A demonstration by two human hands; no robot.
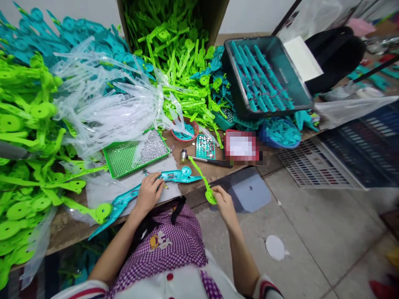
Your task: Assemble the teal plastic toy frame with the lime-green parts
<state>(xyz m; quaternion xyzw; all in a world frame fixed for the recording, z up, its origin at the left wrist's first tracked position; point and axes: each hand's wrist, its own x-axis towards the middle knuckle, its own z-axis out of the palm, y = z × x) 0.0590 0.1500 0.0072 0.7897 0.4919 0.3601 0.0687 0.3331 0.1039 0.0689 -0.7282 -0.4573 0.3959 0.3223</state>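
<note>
My left hand (150, 192) rests on a long teal plastic part (124, 198) lying along the table's front edge, its fingers bent over the part. A round end and a small metal piece show on the part to the right of the fingers. In my right hand (223, 202) is a thin lime-green piece (202, 178), pinched at its round end, over the table's front edge. Its narrow end points up and left, near a hammer (205, 159) with a black handle. A green tray (137, 151) of small silver pieces sits behind the teal part.
Heaps of lime-green parts (28, 124) and clear plastic bags (118, 108) cover the left side. A black bin (268, 79) with teal parts stands at the back right. A blue bowl (282, 132), a red basket (187, 129) and a red-framed tray (241, 146) sit nearer.
</note>
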